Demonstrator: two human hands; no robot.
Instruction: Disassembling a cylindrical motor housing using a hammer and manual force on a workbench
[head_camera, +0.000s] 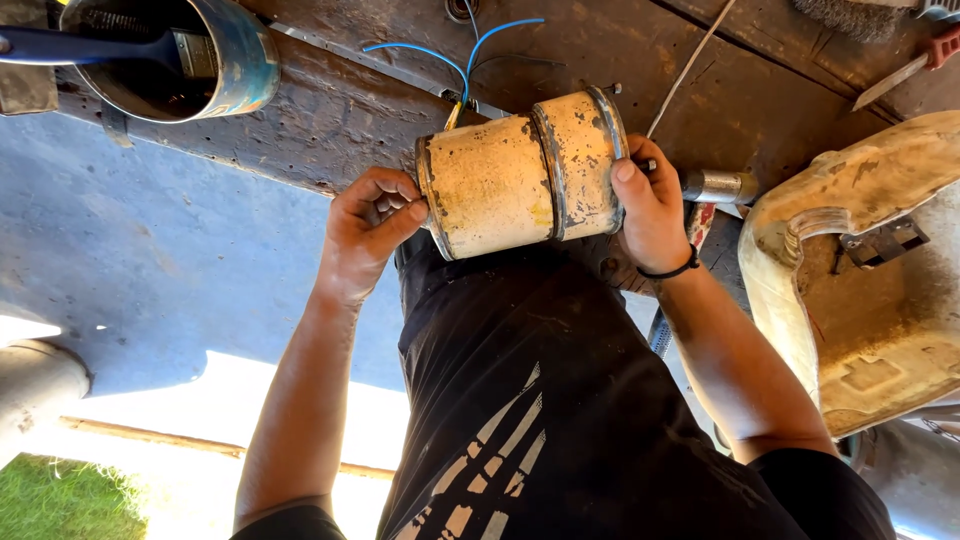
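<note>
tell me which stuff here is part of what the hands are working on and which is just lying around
In hand:
- worn yellow metal cylinder, held at both ends
- left hand at its left end
- right hand at its right end
- blue wires running from behind it

Lying about:
- blue can holding a brush
- wire brush
- yellowed housing
- workbench

Both arms are bare right down to the hands, with black short sleeves (290, 520) showing at 6 o'clock. There's a thin black band (668, 271) on the right wrist. Black shirt (530, 400) has a pale slanted-stripe print near 6 o'clock.
</note>
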